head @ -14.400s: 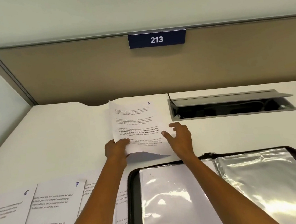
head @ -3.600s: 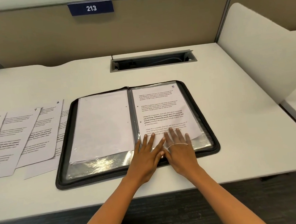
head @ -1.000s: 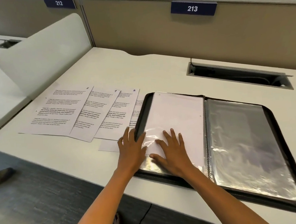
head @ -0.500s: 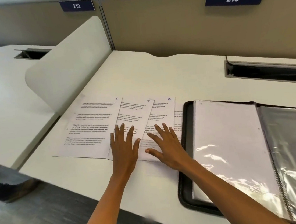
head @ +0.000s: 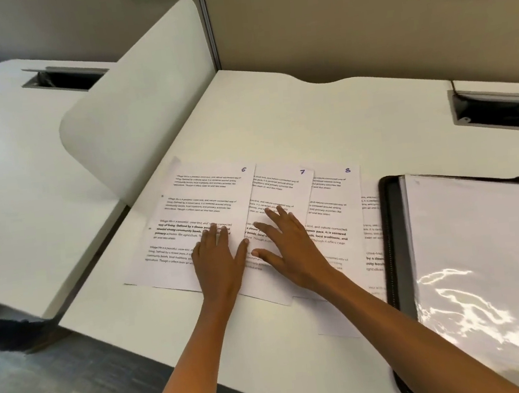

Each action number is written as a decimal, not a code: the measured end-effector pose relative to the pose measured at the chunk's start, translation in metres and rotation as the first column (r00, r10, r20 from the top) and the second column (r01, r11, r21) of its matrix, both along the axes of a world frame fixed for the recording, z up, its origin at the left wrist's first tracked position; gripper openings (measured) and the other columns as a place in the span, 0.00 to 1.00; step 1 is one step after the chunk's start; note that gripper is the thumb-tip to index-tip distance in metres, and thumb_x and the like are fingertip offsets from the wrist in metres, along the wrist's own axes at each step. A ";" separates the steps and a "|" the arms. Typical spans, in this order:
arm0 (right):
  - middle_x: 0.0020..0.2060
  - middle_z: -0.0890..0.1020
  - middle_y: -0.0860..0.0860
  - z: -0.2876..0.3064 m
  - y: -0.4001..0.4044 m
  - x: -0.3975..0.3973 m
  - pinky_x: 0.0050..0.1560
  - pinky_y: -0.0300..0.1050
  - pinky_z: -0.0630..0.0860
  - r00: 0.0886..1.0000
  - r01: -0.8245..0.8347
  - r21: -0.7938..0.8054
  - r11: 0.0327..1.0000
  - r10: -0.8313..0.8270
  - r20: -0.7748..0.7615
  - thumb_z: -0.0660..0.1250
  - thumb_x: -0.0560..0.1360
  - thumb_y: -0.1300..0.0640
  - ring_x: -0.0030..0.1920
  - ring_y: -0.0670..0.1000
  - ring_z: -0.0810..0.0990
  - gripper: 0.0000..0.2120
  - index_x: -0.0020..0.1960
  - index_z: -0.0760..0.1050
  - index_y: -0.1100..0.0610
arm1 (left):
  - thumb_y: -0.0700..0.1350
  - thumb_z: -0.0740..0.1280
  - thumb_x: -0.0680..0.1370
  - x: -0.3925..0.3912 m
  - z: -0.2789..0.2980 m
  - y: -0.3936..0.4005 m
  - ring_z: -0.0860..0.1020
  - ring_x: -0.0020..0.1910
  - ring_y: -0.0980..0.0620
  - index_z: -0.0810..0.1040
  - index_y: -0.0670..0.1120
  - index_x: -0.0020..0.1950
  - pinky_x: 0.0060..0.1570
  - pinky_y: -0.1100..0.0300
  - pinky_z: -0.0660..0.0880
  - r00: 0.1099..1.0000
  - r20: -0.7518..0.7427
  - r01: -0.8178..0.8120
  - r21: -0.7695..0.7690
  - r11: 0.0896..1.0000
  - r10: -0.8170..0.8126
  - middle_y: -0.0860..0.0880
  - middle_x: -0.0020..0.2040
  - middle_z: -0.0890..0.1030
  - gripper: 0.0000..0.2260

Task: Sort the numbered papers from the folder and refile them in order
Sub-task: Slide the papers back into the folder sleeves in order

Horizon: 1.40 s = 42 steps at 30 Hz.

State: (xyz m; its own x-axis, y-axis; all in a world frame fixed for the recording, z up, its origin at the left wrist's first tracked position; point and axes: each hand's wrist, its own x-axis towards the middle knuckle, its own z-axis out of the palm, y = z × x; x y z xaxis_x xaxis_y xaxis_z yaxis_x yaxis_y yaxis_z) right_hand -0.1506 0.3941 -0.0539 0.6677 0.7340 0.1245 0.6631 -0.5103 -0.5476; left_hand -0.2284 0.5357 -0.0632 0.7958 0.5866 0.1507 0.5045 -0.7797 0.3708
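- Head view: both hands lie flat with fingers spread, gripping nothing; the left hand [head: 218, 261] presses on sheet 6 [head: 202, 208], the right hand [head: 289, 247] on sheet 7 [head: 278, 191].
- Sheet 8 [head: 335, 201] fans out beside them, near the open folder [head: 394, 246] on the desk [head: 275, 114].
- Sheet 6 looks next: I'd slide it clear by its free left edge, pinning 7 so the fan keeps order.
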 end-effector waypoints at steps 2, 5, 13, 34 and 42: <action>0.73 0.64 0.58 0.000 0.005 0.000 0.74 0.46 0.47 1.000 0.019 0.040 0.999 -0.019 -0.010 0.53 0.76 0.38 0.76 0.58 0.56 0.31 0.70 0.69 0.57 | 0.54 0.63 0.77 0.002 0.001 0.000 0.72 0.65 0.41 0.78 0.41 0.61 0.62 0.45 0.66 1.000 0.030 0.005 0.041 0.999 -0.006 0.41 0.64 0.76 0.20; 0.71 0.68 0.56 0.005 0.012 0.001 0.72 0.45 0.55 0.990 0.096 0.145 0.985 -0.079 -0.114 0.60 0.77 0.43 0.73 0.55 0.62 0.26 0.69 0.70 0.57 | 0.47 0.62 0.75 0.004 0.008 -0.005 0.80 0.50 0.42 0.83 0.41 0.48 0.53 0.47 0.71 0.993 0.115 0.006 0.120 0.993 -0.020 0.43 0.52 0.82 0.12; 0.56 0.82 0.53 0.030 0.027 0.006 0.54 0.49 0.80 0.571 0.679 0.239 0.694 -0.294 -0.766 0.67 0.73 0.40 0.50 0.50 0.82 0.27 0.67 0.72 0.54 | 0.40 0.71 0.73 0.004 0.032 -0.042 0.82 0.44 0.46 0.84 0.40 0.46 0.53 0.46 0.74 0.969 0.234 0.053 0.119 0.991 -0.080 0.45 0.46 0.84 0.05; 0.44 0.84 0.55 0.058 -0.257 0.038 0.49 0.52 0.80 0.384 0.887 0.158 0.434 -0.501 -0.776 0.70 0.72 0.63 0.47 0.58 0.83 0.07 0.40 0.79 0.52 | 0.48 0.64 0.77 0.027 0.043 -0.196 0.73 0.64 0.43 0.79 0.44 0.60 0.65 0.50 0.66 0.854 0.212 0.504 -0.112 0.856 -0.475 0.44 0.65 0.75 0.15; 0.44 0.84 0.56 0.058 -0.434 0.017 0.50 0.54 0.80 0.337 0.921 0.095 0.379 -0.646 -0.685 0.66 0.74 0.65 0.44 0.59 0.83 0.08 0.52 0.80 0.60 | 0.57 0.66 0.75 0.035 0.044 -0.310 0.48 0.76 0.42 0.56 0.50 0.76 0.73 0.47 0.44 0.589 -0.122 0.796 -0.086 0.599 -0.799 0.45 0.77 0.51 0.34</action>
State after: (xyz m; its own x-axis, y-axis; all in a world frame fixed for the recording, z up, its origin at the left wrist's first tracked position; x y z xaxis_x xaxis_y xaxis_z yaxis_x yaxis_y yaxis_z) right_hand -0.1341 -0.0396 0.0039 0.9251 -0.2359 -0.2976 -0.3549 -0.2584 -0.8985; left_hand -0.1929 0.2255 -0.0188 0.9566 -0.2915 0.0014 -0.2711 -0.8878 0.3720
